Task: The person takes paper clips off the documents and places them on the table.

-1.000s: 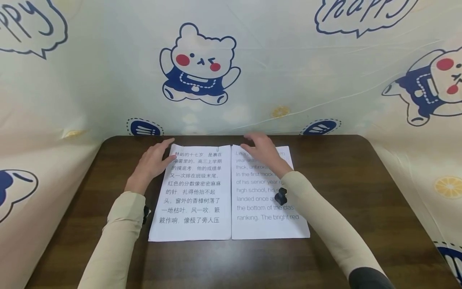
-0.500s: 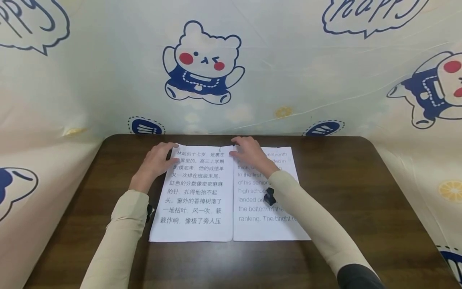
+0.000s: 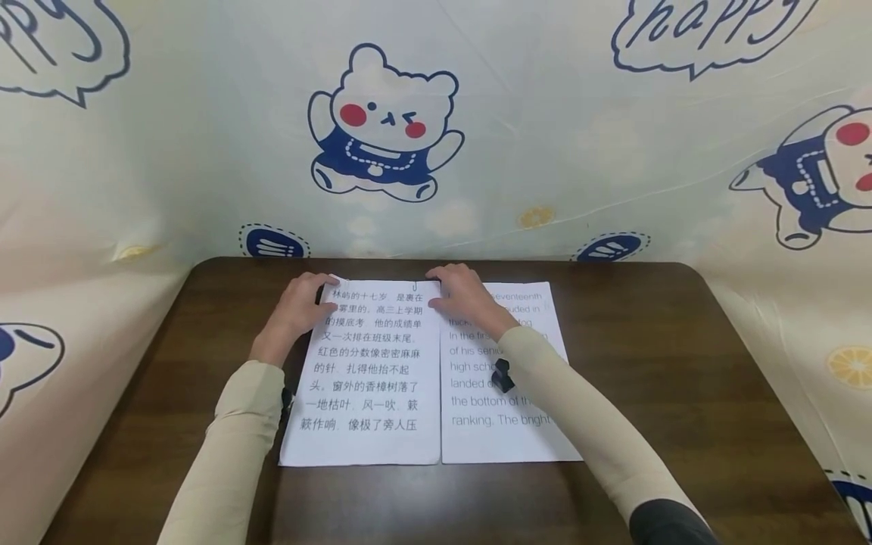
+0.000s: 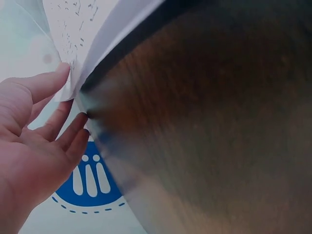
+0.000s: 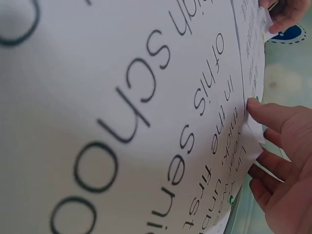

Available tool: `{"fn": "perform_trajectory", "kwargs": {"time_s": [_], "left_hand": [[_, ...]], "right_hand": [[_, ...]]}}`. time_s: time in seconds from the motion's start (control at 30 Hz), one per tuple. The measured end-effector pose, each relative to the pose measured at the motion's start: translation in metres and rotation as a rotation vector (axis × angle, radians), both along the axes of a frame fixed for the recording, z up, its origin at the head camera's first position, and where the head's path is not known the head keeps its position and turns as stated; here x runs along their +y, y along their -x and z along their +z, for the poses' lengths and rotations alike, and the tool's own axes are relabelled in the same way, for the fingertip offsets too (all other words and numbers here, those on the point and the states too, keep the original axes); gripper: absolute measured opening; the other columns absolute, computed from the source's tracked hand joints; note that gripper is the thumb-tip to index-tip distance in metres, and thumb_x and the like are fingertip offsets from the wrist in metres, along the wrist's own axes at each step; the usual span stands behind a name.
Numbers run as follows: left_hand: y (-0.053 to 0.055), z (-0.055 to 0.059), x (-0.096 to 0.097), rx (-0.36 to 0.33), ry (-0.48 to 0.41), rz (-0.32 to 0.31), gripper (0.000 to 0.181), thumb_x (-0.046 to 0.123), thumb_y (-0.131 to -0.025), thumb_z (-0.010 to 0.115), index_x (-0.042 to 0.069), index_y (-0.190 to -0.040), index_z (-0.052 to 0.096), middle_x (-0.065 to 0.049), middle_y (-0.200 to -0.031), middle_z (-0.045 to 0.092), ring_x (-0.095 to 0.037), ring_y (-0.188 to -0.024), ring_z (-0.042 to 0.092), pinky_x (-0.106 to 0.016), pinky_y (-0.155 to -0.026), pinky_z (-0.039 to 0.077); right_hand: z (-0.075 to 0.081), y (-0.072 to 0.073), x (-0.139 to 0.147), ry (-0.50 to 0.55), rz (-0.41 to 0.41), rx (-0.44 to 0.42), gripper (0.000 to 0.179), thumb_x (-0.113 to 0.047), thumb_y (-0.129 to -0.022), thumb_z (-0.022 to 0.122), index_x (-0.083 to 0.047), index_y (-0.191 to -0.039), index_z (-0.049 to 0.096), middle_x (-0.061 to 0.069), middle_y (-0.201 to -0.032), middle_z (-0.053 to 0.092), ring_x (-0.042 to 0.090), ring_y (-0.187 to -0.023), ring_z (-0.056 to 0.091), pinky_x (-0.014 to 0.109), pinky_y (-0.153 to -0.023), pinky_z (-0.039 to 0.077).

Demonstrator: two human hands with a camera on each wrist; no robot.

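Observation:
Two stacks of printed paper lie side by side on the dark wooden table. My left hand [image 3: 291,309] pinches the upper left corner of the Chinese-text stack [image 3: 368,378]; in the left wrist view, the thumb [image 4: 51,82] lies on the printed face and the other fingers reach behind the sheets. At that stack's upper right corner, my right hand [image 3: 466,295] grips the paper between thumb [image 5: 263,113] and fingers. Its wrist and sleeve cover part of the English-text stack [image 3: 490,443]. A small paper clip [image 3: 414,286] shows on the top edge between both hands.
The brown tabletop [image 3: 681,393] extends on both sides and in front of the stacks. Behind its far edge hangs a pale curtain [image 3: 518,136] printed with bears. Dark wrist cameras [image 3: 502,376] sit under the sleeves.
My right hand has moved left from the English stack's top to the Chinese stack's upper right corner and now grips it. My left hand has stayed at the upper left corner.

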State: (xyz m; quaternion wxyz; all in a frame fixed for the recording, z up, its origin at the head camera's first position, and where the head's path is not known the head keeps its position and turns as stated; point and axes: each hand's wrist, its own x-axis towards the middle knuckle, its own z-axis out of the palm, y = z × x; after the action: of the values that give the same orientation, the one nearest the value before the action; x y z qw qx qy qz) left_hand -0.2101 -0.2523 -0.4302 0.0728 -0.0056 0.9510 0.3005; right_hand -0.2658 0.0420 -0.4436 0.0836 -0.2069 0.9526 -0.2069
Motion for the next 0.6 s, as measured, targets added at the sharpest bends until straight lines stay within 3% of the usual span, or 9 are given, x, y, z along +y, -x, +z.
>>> {"fn": "perform_trajectory", "kwargs": {"time_s": [0.2, 0.37, 0.6], "left_hand": [[0.0001, -0.0023, -0.001, 0.022, -0.06, 0.026, 0.047, 0.002, -0.097, 0.059, 0.003, -0.143, 0.049, -0.026, -0.151, 0.04, -0.042, -0.125, 0.044, -0.058, -0.113, 0.04], [-0.0002, -0.0054, -0.0011, 0.047, -0.124, 0.063, 0.045, 0.0, -0.097, 0.058, 0.003, -0.142, 0.051, -0.024, -0.145, 0.044, -0.04, -0.117, 0.051, -0.053, -0.102, 0.049], [-0.0007, -0.01, -0.0056, 0.072, -0.206, 0.115, 0.043, 0.001, -0.096, 0.059, 0.006, -0.139, 0.053, -0.024, -0.133, 0.054, -0.037, -0.11, 0.055, -0.045, -0.093, 0.052]], "right_hand": [[-0.0018, 0.0019, -0.0018, 0.005, 0.056, -0.008, 0.051, -0.026, -0.093, 0.072, -0.022, -0.141, 0.056, 0.001, -0.143, 0.058, 0.024, -0.141, 0.042, 0.046, -0.121, 0.03], [-0.0054, 0.0056, -0.004, 0.023, 0.083, 0.002, 0.045, -0.022, -0.092, 0.073, -0.022, -0.136, 0.061, 0.002, -0.137, 0.061, 0.024, -0.135, 0.045, 0.045, -0.118, 0.032], [-0.0091, 0.0031, -0.0044, 0.123, 0.007, -0.009, 0.031, -0.018, -0.092, 0.072, -0.022, -0.123, 0.067, 0.001, -0.133, 0.062, 0.023, -0.133, 0.046, 0.045, -0.119, 0.031]]}}
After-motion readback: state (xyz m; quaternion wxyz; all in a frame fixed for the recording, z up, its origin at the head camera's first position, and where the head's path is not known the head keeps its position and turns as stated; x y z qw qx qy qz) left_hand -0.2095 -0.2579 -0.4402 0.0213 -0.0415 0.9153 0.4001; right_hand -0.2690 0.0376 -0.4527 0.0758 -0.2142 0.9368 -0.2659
